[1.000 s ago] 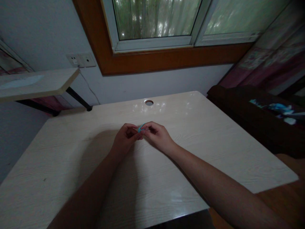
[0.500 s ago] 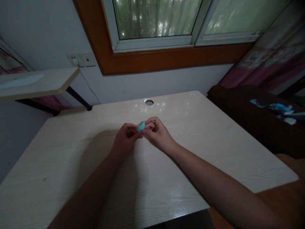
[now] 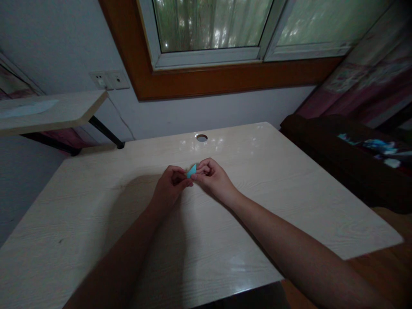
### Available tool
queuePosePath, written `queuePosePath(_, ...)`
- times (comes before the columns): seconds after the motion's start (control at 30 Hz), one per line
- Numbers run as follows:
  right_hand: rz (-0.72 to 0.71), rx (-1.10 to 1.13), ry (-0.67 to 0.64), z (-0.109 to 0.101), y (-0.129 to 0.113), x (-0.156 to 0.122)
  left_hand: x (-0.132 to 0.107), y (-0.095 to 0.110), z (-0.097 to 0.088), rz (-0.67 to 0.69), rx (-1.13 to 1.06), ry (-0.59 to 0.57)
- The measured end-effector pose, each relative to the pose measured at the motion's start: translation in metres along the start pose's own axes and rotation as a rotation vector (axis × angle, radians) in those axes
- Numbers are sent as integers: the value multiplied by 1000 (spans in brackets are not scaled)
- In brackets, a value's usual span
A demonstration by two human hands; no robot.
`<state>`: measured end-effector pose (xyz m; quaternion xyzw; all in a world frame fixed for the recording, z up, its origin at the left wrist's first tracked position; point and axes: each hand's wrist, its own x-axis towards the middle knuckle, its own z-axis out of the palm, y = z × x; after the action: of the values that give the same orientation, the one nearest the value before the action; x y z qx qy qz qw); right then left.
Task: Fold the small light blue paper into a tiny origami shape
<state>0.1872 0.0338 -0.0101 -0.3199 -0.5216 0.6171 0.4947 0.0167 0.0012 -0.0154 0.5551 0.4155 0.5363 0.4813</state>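
Observation:
A small piece of turquoise folded paper with a pointed upper tip is pinched between both hands, over the middle of the desk. My left hand is closed on its left side, thumb and forefinger together. On the other side, my right hand grips it between thumb and curled fingers. The fingertips cover the lower part and the side edges of the paper, so its full shape cannot be made out.
The pale wood-grain desk has a round cable hole near its back edge. A raised shelf on black legs stands at the back left. Beyond are wall sockets and a window. Dark furniture stands right of the desk.
Very little differs. The paper has shifted a touch to the right between the fingers, and both hands keep their pinch on it.

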Motion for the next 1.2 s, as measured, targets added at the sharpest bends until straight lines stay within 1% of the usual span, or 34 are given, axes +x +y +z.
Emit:
queuePosePath(0.17, -13, -26, 15, 0, 1, -1, 0, 1, 1, 7, 24, 17)
queuePosePath(0.5, -113, -109, 43, -2, 2, -4, 0, 1, 2, -5, 35, 28)
queuePosePath(0.63, -117, -127, 40, -2, 1, -4, 1, 2, 3, -3, 29, 38)
queuePosePath(0.87, -87, -120, -32, -3, 7, -1, 1, -4, 1, 21, 37, 38)
queuePosePath(1.0, -103, -88, -6, -2, 7, 0, 1, -4, 0, 9, 54, 53)
queuePosePath(1.2, -105, -1, 45, -1, 4, 2, 1, 1, 1, 1, -4, 59)
